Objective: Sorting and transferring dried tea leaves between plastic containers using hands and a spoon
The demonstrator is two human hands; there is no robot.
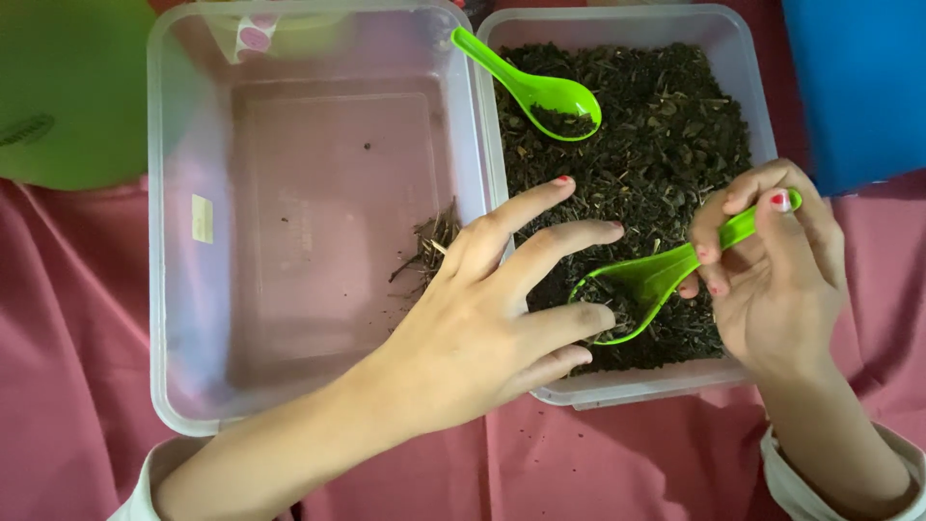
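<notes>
while the right hand (772,275) pinches the handle of a bright green plastic spoon (656,280) between thumb and bent fingers, the bowl of this spoon lies low in the dark dried leaves (656,145), near the front wall of the right clear plastic container (743,58). some leaves sit in the bowl. the left hand (482,328) holds nothing; its fingers are spread wide and flat, and it reaches over the shared edge of the two containers. two fingertips (593,318) touch the rim of the spoon bowl, and the others rest on or just above the leaves, i cannot tell which.

a second green spoon (540,87) lies at the back of the same container, its handle leaning on the wall, with a little of the leaves in its bowl. the left clear plastic container (174,241) has only a small heap of leaf bits (429,241) at its right side, just beside the left hand. both containers stand on a pink cloth (68,367). a green round object (68,87) is at the top left, a blue object (858,77) at the top right.
</notes>
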